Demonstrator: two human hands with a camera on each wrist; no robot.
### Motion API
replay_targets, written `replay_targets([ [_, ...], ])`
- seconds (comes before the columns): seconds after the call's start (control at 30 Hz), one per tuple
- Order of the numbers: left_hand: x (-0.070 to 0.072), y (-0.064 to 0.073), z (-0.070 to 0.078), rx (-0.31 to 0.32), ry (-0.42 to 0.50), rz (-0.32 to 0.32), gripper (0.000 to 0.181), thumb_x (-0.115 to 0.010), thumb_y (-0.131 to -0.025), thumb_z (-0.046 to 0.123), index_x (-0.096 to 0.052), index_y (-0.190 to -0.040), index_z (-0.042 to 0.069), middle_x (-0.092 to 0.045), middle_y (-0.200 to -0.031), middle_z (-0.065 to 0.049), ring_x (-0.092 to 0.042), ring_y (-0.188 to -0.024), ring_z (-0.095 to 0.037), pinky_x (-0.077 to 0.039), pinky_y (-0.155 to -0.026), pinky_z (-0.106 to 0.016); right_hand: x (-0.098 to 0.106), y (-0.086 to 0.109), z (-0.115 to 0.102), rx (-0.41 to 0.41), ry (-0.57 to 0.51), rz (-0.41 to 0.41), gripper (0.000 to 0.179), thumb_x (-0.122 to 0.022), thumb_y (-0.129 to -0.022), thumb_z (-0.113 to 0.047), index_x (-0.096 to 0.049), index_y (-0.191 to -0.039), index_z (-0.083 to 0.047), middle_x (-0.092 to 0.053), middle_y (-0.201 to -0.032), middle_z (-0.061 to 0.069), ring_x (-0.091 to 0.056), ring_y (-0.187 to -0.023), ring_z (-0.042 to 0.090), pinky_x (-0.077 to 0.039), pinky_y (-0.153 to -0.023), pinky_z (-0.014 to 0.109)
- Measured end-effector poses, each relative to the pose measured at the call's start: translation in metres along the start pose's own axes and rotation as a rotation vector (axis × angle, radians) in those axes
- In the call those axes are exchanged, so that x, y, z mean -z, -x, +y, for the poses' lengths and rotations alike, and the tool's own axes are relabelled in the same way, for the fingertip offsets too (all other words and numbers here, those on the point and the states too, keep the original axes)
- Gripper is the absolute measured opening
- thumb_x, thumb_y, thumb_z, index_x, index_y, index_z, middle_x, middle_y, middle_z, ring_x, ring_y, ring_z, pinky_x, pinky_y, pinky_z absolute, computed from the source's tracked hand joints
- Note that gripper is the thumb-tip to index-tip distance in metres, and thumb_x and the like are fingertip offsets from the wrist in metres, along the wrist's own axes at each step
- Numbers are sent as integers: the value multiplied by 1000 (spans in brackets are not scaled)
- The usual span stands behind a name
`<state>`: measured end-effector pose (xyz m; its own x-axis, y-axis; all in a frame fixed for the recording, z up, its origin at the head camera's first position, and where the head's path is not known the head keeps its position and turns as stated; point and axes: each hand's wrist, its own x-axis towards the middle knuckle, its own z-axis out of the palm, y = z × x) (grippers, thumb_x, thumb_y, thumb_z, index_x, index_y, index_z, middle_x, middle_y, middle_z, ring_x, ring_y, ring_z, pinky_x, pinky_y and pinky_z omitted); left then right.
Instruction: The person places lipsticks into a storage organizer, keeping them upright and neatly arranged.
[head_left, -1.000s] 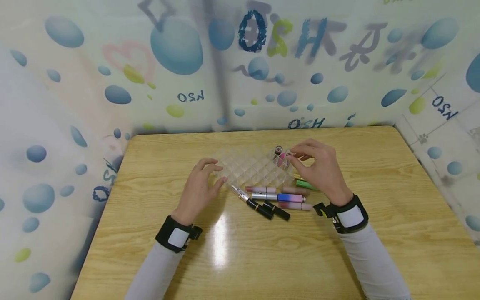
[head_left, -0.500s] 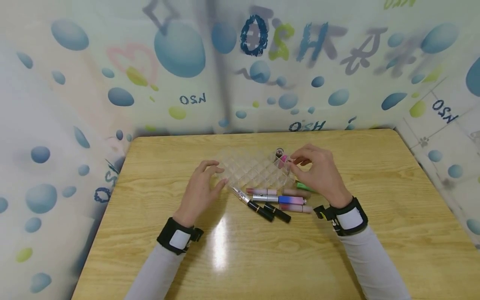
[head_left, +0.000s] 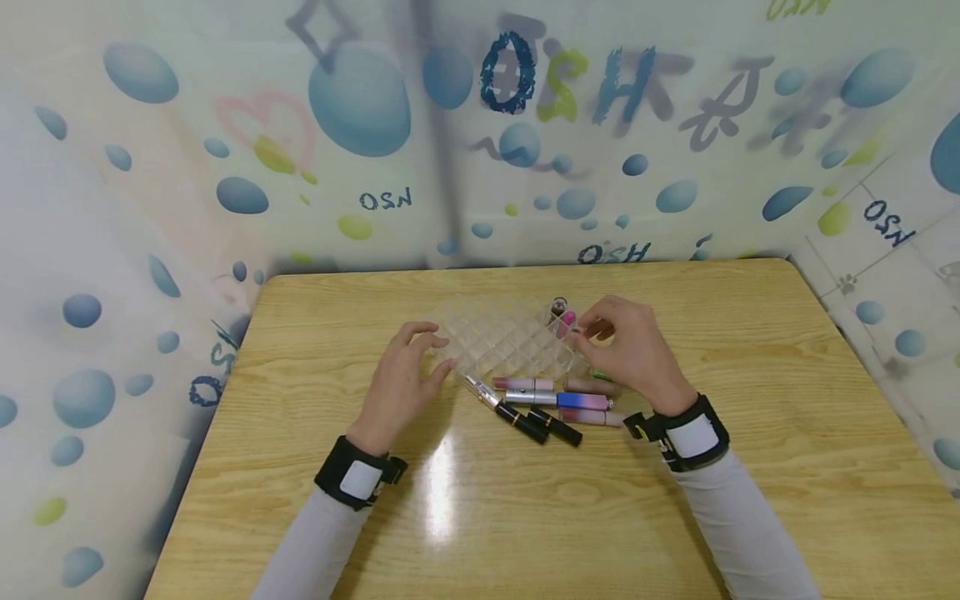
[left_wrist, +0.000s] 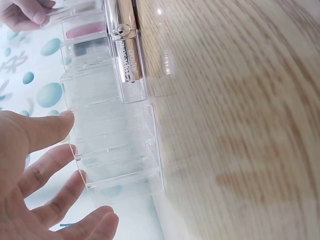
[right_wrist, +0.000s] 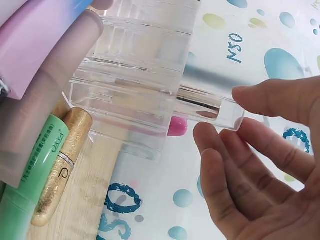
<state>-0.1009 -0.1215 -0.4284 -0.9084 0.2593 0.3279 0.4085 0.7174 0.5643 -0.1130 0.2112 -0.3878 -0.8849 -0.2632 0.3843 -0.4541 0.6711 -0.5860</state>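
Right hand pinches a clear-capped tube at the organizer's right end

The right hand (head_left: 633, 350) pinches a clear-capped tube (right_wrist: 200, 103) between thumb and fingers; its lower part sits inside a compartment of the clear organizer (head_left: 487, 342), while the capped end sticks out. The left hand (head_left: 401, 375) is spread, its fingertips at the organizer's left end. Near the clear-capped tube, a pink-topped tube (head_left: 567, 318) and a dark-topped tube (head_left: 558, 307) also stand in the organizer's right end.

In front of the organizer, on the wooden surface (head_left: 525, 517), lie 2 pale pink tubes (head_left: 592, 417), a brownish frosted tube (head_left: 591, 386), a silver tube with a blue-to-pink cap (head_left: 585, 401), a slanting silver-and-black tube (head_left: 521, 423) and a short black piece (head_left: 555, 425). A green tube (right_wrist: 37, 170) and a glittery gold tube (right_wrist: 62, 170) lie side by side near the right hand. Behind the surface hangs a wall covering (head_left: 495, 192) printed with blue and green drops.
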Motion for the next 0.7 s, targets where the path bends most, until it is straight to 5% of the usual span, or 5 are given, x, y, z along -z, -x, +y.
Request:
replay_targets([
  [0.7,0,0,1,-21,-3,15,29,-77,-92,19,-75,-112,-2,-61,-134,-16,-62,-119,-35,-57,-92,-46,-8,0,4,-61,57,-63,6,-81,-84,-14,-82,-83,-8,-73,-82,4,-69,-74,22,-57,-63,36],
])
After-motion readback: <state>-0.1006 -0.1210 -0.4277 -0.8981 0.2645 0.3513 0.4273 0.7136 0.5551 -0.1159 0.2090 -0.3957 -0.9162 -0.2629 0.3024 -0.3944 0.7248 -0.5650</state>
